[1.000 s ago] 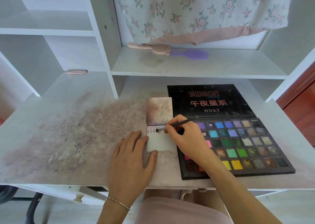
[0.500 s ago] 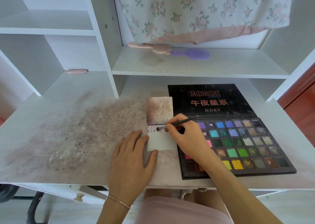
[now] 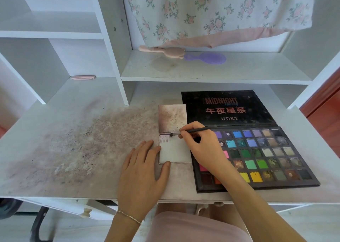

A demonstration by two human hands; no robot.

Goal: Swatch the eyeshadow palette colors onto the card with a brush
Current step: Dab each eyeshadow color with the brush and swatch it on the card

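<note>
Small white swatch card point(image 3: 174, 152) flat on desk, touching left edge of open black multicolour eyeshadow palette point(image 3: 257, 155). Thin dark brush point(image 3: 193, 131) pinched in right hand point(image 3: 200, 146), long axis left-right, tip at card's top-left by faint mauve swatches. Left hand point(image 3: 141, 173) spread flat, thumb tip pinning card's bottom edge. Right hand nearer palette; it hides left pan columns.
</note>
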